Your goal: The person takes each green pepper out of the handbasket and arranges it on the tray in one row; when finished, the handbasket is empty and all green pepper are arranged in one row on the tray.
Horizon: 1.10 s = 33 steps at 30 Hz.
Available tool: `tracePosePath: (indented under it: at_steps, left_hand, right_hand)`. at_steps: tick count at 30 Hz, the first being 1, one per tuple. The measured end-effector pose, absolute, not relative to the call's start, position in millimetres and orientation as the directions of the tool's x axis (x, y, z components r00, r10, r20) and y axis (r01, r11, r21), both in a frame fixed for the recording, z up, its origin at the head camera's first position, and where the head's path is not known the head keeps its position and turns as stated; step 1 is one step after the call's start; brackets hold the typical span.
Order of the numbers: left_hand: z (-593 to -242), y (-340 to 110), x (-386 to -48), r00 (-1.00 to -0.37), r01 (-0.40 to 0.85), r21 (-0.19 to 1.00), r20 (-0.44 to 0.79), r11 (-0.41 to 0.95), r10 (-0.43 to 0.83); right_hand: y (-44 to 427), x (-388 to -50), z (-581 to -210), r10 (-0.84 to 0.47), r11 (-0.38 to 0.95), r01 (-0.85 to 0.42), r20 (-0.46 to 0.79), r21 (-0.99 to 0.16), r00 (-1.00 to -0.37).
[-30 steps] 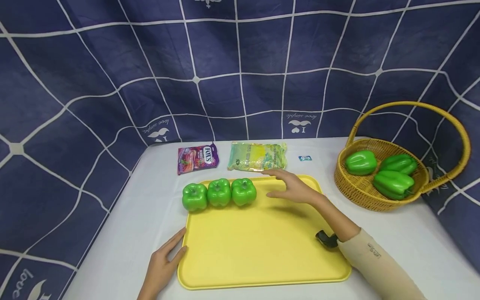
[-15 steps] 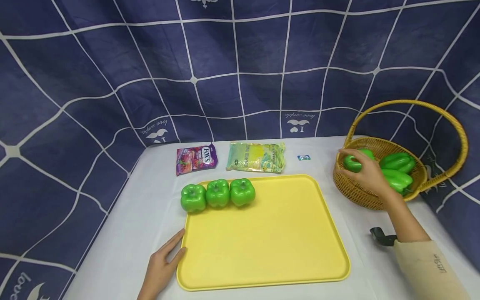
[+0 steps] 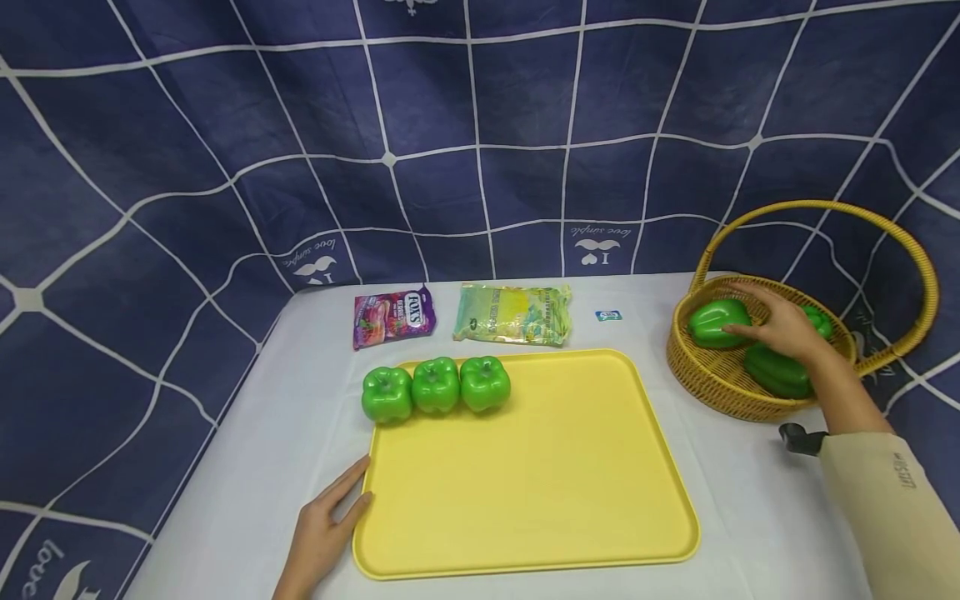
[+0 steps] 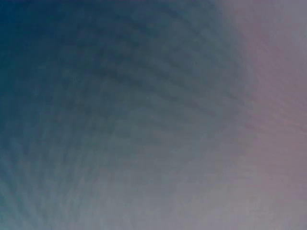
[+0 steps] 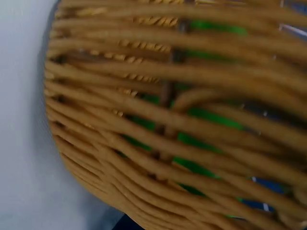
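Three green peppers [image 3: 436, 385] stand side by side along the back left of a yellow tray [image 3: 525, 475]. My left hand [image 3: 321, 525] rests at the tray's left edge, fingers extended. On the right, my right hand [image 3: 783, 327] is inside a wicker basket [image 3: 693, 375], fingers spread and thumb apart beside a green pepper [image 3: 722, 323]; whether it touches that pepper cannot be told. Another pepper [image 3: 777, 372] lies below the hand, and one more [image 3: 817, 322] is partly hidden behind it. The right wrist view shows the basket's woven side [image 5: 144, 110] close up.
Behind the tray lie a purple candy packet [image 3: 393, 317], a yellow-green packet [image 3: 513, 315] and a small blue-green packet [image 3: 608, 316]. The basket's tall handle [image 3: 817, 204] arches over its opening. Dark blue checked cloth [image 3: 525, 192] hangs behind the white table surface [image 3: 285, 417].
My right hand has moved from above the tray to the basket, then farther right inside it. The lower pepper in the basket has shifted. My left hand stays at the tray.
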State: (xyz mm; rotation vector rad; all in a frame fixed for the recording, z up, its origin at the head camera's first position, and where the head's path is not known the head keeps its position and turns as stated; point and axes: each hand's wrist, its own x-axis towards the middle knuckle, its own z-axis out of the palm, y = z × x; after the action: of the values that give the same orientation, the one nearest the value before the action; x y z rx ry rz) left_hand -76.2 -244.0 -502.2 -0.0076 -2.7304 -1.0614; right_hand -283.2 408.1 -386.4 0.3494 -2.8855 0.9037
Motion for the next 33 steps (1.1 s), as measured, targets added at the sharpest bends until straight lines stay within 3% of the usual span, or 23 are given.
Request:
tracePosePath:
  at_steps: [13,21,33]
  left_hand:
    - [-500,-243,-76,-0.977,0.091,0.682,0.203,0.725,-0.069]
    - [-500,-243,-77,-0.979,0.072,0.677,0.187,0.733,-0.076]
    - [-499,-244,-76,-0.979,0.073,0.683,0.187,0.726,-0.077]
  right_hand:
    - [426,-298,-402,-0.264,0.853,-0.255,0.045,-0.456,-0.964]
    - [422,-291,-407,-0.225,0.857,-0.276,0.165,-0.435,-0.960]
    - [400,-262,-398,-0.100,0.821,-0.242,0.287,-0.517,-0.953]
